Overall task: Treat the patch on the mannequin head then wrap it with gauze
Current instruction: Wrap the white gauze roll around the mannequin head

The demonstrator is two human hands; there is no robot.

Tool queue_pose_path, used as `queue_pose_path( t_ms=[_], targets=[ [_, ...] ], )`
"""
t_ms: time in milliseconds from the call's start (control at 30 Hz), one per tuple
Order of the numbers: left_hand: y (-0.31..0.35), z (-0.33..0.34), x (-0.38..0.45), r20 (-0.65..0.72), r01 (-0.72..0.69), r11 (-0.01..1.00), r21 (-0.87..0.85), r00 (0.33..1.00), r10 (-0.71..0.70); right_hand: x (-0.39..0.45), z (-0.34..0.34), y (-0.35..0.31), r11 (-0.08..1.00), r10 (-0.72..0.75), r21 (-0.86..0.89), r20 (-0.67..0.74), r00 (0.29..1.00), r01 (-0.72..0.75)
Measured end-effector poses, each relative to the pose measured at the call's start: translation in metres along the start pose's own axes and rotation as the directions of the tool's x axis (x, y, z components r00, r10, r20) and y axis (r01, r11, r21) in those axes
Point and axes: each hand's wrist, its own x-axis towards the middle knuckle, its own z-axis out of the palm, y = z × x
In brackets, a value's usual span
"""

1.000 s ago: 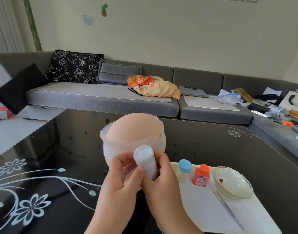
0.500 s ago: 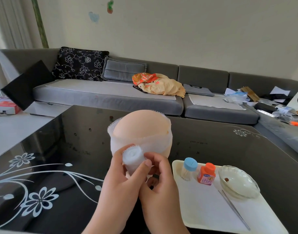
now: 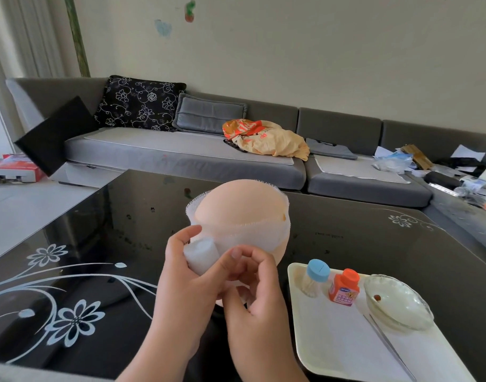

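While my left hand [image 3: 186,282] grips the gauze roll [image 3: 201,256] — fingers behind it, thumb across its front — the roll sits pressed against the near left side of the mannequin head [image 3: 240,208]. That head stands on the black glass table [image 3: 104,224], a band of gauze already encircling it below the bare crown. My right hand [image 3: 254,293] is curled just beside the roll; it appears to pinch the wrap between thumb and forefinger, though the contact is partly hidden. To the right, a white tray [image 3: 335,343] carries a blue-capped bottle [image 3: 316,277], an orange bottle [image 3: 344,289], a glass dish [image 3: 398,304] and tweezers [image 3: 387,344].
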Motion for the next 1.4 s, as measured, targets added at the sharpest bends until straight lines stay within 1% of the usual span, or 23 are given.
queue_pose_path(
  t_ms=[100, 267, 367, 467, 533, 600, 733, 833, 967, 1133, 1300, 1400],
  targets=[
    [-0.001, -0.005, 0.004, -0.023, -0.024, 0.999, 0.033, 0.999, 0.025, 0.000, 0.004, 0.000, 1.000, -0.010, 0.017, -0.003, 1.000, 0.010],
    [-0.003, -0.016, 0.011, -0.057, -0.060, 0.988, 0.143, 0.996, 0.069, 0.002, 0.009, -0.003, 0.999, -0.023, 0.042, 0.080, 0.997, 0.019],
    [-0.004, -0.020, 0.016, -0.076, -0.065, 0.979, 0.195, 0.994, 0.081, 0.004, 0.010, -0.002, 0.999, -0.041, 0.025, 0.090, 0.995, 0.039],
    [-0.004, -0.025, 0.020, -0.102, -0.077, 0.961, 0.264, 0.989, 0.107, 0.008, 0.008, -0.001, 0.995, -0.093, -0.042, 0.046, 0.995, 0.094],
    [-0.005, -0.029, 0.024, -0.112, -0.082, 0.954, 0.287, 0.987, 0.118, 0.011, 0.004, -0.001, 0.984, -0.145, -0.107, 0.009, 0.989, 0.145],
    [-0.006, -0.033, 0.028, -0.107, -0.081, 0.950, 0.302, 0.987, 0.119, 0.016, -0.001, -0.001, 0.976, -0.175, -0.135, -0.010, 0.985, 0.172],
    [-0.004, -0.038, 0.037, -0.078, -0.092, 0.933, 0.347, 0.989, 0.126, 0.024, -0.012, 0.002, 0.967, -0.198, -0.173, -0.050, 0.979, 0.187],
    [-0.001, -0.044, 0.046, -0.083, -0.090, 0.917, 0.389, 0.988, 0.132, 0.028, -0.019, 0.007, 0.959, -0.206, -0.215, -0.093, 0.974, 0.182],
    [0.002, -0.051, 0.058, -0.074, -0.085, 0.895, 0.439, 0.989, 0.130, 0.033, -0.027, 0.010, 0.929, -0.239, -0.318, -0.131, 0.962, 0.188],
    [0.003, -0.054, 0.068, -0.053, -0.080, 0.871, 0.484, 0.991, 0.121, 0.044, -0.030, 0.006, 0.856, -0.339, -0.455, -0.137, 0.931, 0.245],
    [0.004, -0.056, 0.073, -0.056, -0.058, 0.859, 0.509, 0.993, 0.100, 0.058, -0.037, 0.002, 0.799, -0.339, -0.552, -0.085, 0.937, 0.239],
    [0.004, -0.055, 0.078, -0.043, -0.056, 0.861, 0.505, 0.995, 0.090, 0.068, -0.041, 0.000, 0.790, -0.315, -0.568, -0.051, 0.948, 0.232]
  ],
)
